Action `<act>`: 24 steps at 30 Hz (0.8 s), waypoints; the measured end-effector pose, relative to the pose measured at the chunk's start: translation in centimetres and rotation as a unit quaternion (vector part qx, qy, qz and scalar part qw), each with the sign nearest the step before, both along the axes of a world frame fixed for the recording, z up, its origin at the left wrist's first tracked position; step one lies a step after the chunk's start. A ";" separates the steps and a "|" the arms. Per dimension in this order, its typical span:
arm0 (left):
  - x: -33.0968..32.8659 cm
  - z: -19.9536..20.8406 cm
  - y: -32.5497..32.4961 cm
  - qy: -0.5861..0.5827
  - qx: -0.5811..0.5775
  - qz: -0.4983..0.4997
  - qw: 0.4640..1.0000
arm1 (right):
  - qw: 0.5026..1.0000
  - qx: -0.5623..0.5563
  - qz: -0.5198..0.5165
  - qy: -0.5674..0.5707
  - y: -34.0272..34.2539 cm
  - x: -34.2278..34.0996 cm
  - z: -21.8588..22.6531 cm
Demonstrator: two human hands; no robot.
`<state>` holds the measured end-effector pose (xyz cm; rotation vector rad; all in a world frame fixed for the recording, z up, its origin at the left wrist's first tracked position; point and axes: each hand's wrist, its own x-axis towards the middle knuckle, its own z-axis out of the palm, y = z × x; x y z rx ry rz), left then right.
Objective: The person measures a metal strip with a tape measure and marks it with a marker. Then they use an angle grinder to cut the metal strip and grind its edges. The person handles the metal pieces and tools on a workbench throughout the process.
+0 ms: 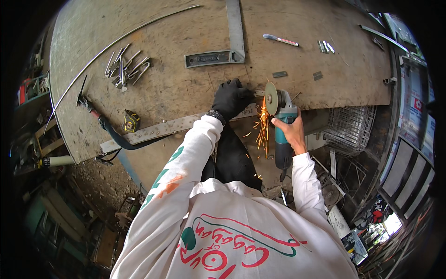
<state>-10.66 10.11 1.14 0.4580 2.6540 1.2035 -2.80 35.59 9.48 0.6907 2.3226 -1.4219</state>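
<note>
My right hand (pixel 292 131), bare, wraps round the body of a teal and black angle grinder (pixel 284 122). The grinder's thin cutting disc (pixel 273 98) stands on edge at the table's front. Orange sparks (pixel 263 128) spray down from the disc toward my lap. Just left of the disc, my left hand (pixel 232 98) in a black glove is closed over a thin metal piece (pixel 259 93), whose end reaches the disc; most of that piece is hidden by the glove. A long pale metal bar (pixel 172 126) lies along the front edge, passing by my left wrist.
On the wooden table (pixel 186 28) lie a try square (pixel 209 58), a marker (pixel 280 40), several bent metal pieces (pixel 125 67), a tape measure (pixel 132 121), a welding electrode holder (pixel 88 103) with its cable, and a long curved rod (pixel 111 43). A wire basket (pixel 350 128) stands at right.
</note>
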 end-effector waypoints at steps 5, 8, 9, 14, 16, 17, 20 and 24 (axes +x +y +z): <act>-0.1 -0.3 0.0 -0.004 -0.013 -0.009 1.000 | 1.000 0.013 0.005 0.003 0.4 0.8 -0.9; 0.1 -0.1 -0.2 -0.019 -0.003 0.000 1.000 | 0.999 0.031 0.024 -0.037 0.5 1.3 -0.5; 0.1 0.1 -0.1 -0.025 -0.007 0.000 1.000 | 0.999 0.036 0.023 -0.033 0.5 1.5 -0.5; 0.0 -0.3 0.0 0.048 -0.028 -0.005 0.998 | 1.000 -0.013 -0.006 -0.010 -0.1 0.7 -0.6; 0.1 -0.3 -0.1 0.033 -0.038 -0.011 0.999 | 0.999 0.006 0.009 -0.038 0.2 -0.2 0.0; -0.1 -0.1 -0.1 0.027 -0.042 -0.014 0.999 | 1.000 0.010 0.009 -0.025 0.2 -0.4 0.2; -0.1 0.1 0.1 0.044 -0.035 -0.010 0.998 | 0.999 0.031 0.016 0.026 0.3 -0.3 -0.2; -0.2 -0.1 0.1 0.051 -0.046 -0.018 0.997 | 0.998 0.040 0.026 0.033 1.1 1.4 -2.5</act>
